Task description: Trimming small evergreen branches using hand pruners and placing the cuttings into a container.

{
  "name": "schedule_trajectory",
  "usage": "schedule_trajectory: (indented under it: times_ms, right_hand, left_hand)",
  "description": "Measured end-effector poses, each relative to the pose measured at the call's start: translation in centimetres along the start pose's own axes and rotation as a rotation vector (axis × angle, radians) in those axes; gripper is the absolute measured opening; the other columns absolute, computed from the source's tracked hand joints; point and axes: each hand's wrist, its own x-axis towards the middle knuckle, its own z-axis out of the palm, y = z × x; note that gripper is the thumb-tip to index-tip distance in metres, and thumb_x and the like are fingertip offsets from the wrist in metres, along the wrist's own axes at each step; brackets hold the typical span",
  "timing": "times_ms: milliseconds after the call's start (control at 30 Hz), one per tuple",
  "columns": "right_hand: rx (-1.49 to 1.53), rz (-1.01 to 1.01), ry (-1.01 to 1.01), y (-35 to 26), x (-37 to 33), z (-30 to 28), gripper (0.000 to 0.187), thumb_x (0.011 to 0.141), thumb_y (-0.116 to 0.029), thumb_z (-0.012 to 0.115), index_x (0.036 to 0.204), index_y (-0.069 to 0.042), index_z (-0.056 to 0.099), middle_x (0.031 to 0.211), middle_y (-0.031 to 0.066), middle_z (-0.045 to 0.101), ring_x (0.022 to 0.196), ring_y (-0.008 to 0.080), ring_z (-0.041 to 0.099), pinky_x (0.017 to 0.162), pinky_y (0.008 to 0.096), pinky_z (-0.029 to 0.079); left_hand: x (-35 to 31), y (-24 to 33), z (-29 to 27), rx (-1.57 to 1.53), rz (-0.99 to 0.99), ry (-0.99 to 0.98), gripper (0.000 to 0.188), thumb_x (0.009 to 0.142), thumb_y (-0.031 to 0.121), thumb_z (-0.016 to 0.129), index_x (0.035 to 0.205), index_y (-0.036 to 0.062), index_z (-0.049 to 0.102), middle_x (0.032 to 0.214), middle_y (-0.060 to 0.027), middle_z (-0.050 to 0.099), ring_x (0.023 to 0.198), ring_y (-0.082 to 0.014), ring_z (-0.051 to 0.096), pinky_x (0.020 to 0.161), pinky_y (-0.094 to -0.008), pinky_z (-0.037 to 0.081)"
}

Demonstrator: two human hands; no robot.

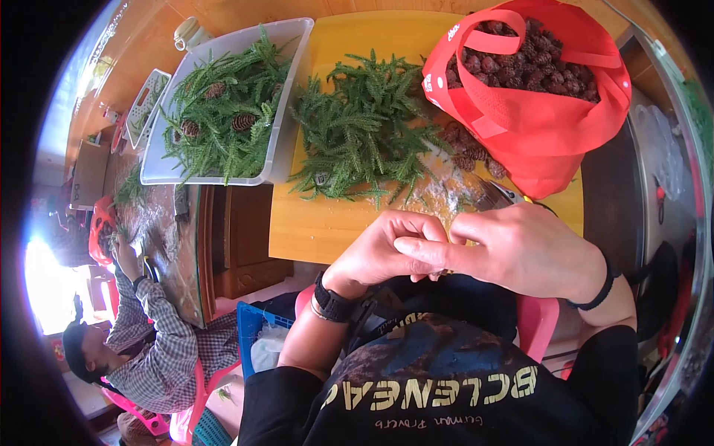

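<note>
My left hand (387, 249) and my right hand (520, 249) meet in front of my chest, just off the near edge of the yellow table (320, 230). Both have their fingers curled and pressed together. A tiny brownish bit shows beneath them, but what they grip is mostly hidden. Beyond my hands lies a pile of green artificial pine sprigs (364, 126). Loose brown pine cones (468, 152) sit to its right, against a red bag (535, 141) filled with more cones. Close to my right hand is a dark, streaked thing (487, 197), partly covered.
At the left of the table stands a translucent plastic bin (279, 141) of sprigs and a few cones. White crumbs (446, 186) dust the tabletop. A blue crate (253, 327) is by my left arm. Further left, another person (149, 357) in a checked shirt works at a second table (167, 245).
</note>
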Motion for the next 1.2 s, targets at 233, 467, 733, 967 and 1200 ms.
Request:
schedule_trajectory:
  times_ms: [233, 467, 733, 967, 1200]
  right_hand:
    - [-0.093, 0.037, -0.021, 0.1, -0.3, 0.7, 0.028, 0.075, -0.014, 0.058, 0.103, -0.009, 0.058, 0.069, 0.0036, 0.049, 0.054, 0.0174, 0.057, 0.043, 0.0306, 0.045]
    - [-0.204, 0.110, 0.040, -0.3, -0.3, 0.5, 0.020, 0.070, -0.011, 0.060, 0.089, -0.008, 0.060, 0.061, 0.0012, 0.045, 0.055, 0.0153, 0.056, 0.044, 0.0296, 0.044]
    - [-0.201, 0.138, 0.096, -0.3, -0.5, -0.1, 0.019, 0.068, -0.010, 0.063, 0.086, -0.006, 0.059, 0.061, 0.0024, 0.048, 0.054, 0.0177, 0.055, 0.046, 0.0303, 0.045]
    - [-0.150, 0.193, 0.192, 0.6, -0.9, -0.2, 0.029, 0.064, -0.009, 0.072, 0.090, -0.007, 0.058, 0.064, 0.0045, 0.055, 0.057, 0.0210, 0.058, 0.051, 0.0320, 0.046]
    - [0.361, 0.484, 0.388, 1.5, -1.9, -0.6, 0.052, 0.066, 0.000, 0.074, 0.114, -0.006, 0.055, 0.071, 0.0041, 0.063, 0.064, 0.0101, 0.061, 0.059, 0.0223, 0.047]
  left_hand:
    - [0.1, -0.6, 0.6, -0.045, -0.074, 0.056, 0.014, 0.079, 0.008, 0.066, 0.087, 0.0012, 0.057, 0.075, -0.0041, 0.061, 0.061, -0.0066, 0.056, 0.051, -0.0167, 0.042]
    - [0.1, -1.4, 0.8, -0.111, 0.080, 0.136, 0.012, 0.082, 0.007, 0.066, 0.088, 0.0018, 0.057, 0.080, -0.0027, 0.061, 0.070, -0.0065, 0.058, 0.058, -0.0190, 0.046]
    - [0.1, -0.6, 2.0, 0.086, 0.188, 0.234, 0.017, 0.079, 0.002, 0.067, 0.092, 0.0005, 0.056, 0.083, -0.0047, 0.062, 0.074, -0.0095, 0.060, 0.064, -0.0217, 0.050]
    - [0.3, -0.7, 1.9, 0.125, 0.244, 0.304, 0.018, 0.080, 0.002, 0.065, 0.095, -0.0005, 0.056, 0.087, -0.0117, 0.064, 0.072, -0.0153, 0.064, 0.062, -0.0239, 0.052]
    - [0.7, -1.2, 1.4, -0.014, 0.311, 0.315, 0.017, 0.082, 0.007, 0.065, 0.096, 0.0008, 0.056, 0.088, -0.0144, 0.064, 0.071, -0.0172, 0.064, 0.059, -0.0239, 0.051]
